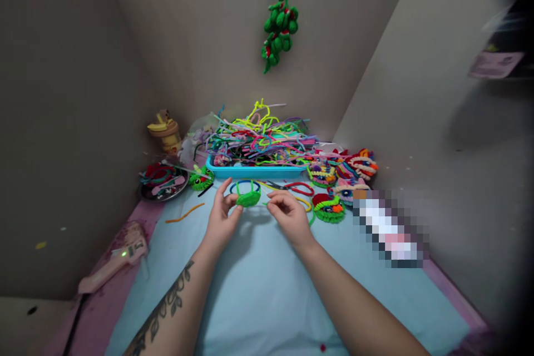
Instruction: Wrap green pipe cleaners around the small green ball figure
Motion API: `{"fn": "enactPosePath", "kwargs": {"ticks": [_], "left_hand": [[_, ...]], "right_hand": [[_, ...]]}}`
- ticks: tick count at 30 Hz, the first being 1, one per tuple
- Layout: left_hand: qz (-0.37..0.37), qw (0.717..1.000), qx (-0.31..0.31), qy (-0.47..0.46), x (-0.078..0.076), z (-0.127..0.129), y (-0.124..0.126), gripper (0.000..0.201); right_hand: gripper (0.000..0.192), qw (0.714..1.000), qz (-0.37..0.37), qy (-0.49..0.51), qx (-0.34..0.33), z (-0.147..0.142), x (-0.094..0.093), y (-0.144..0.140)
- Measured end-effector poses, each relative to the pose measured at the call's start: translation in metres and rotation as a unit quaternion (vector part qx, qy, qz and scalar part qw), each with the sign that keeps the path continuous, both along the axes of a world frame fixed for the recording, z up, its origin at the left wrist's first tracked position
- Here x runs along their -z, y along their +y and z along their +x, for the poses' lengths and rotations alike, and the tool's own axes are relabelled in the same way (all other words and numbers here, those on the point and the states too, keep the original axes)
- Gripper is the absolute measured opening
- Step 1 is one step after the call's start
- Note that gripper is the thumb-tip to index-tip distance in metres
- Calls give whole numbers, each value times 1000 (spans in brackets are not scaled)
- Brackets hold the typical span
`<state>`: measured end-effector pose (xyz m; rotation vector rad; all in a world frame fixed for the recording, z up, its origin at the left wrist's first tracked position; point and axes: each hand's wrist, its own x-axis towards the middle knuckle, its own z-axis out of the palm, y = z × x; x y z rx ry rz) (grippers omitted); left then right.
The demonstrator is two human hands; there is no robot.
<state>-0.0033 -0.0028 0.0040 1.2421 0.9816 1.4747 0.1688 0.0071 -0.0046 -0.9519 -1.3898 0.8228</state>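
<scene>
My left hand (226, 211) pinches a green fuzzy pipe-cleaner piece (249, 198) between thumb and fingers, with two thin green strands standing up from it. Close by on the right, the thumb and forefinger of my right hand (287, 216) are pressed together on a thin green pipe cleaner (265, 204), its short end poking out toward the piece. Both hands are held above the blue cloth (258, 289). Just behind them lie a pair of scissors (298, 188) with red and yellow handles and a dark blue ring (234, 186), partly covered by the green piece.
A blue tray (258, 171) heaped with colourful pipe cleaners stands at the back. Finished fuzzy pieces (329, 208) sit on the right, beside a blurred-out patch. At left are a lit glue gun (119, 264), a round plate (167, 194) and an orange pipe cleaner (184, 213).
</scene>
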Motion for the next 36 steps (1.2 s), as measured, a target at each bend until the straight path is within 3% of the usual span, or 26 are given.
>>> {"fn": "enactPosePath", "kwargs": {"ticks": [6,11,16,20,27,36], "left_hand": [[-23,1000,-4,17,-5,3,-4,71],[-48,998,11,-43,-4,3,0,71],[-175,969,20,-173,-1,-7,6,60],[-247,942,41,-223,2,-12,8,51],[-286,939,34,-190,7,-12,10,42],[-285,941,27,-178,6,-14,9,45]], "right_hand": [[5,1000,5,-13,-14,0,-1,-2],[5,1000,2,-26,-13,-1,-2,-2],[6,998,-4,-61,5,-2,-3,-2],[9,994,2,-104,24,-3,-6,-4],[11,990,18,-133,39,-3,-9,-6],[11,984,31,-177,-7,-2,-5,-3]]}}
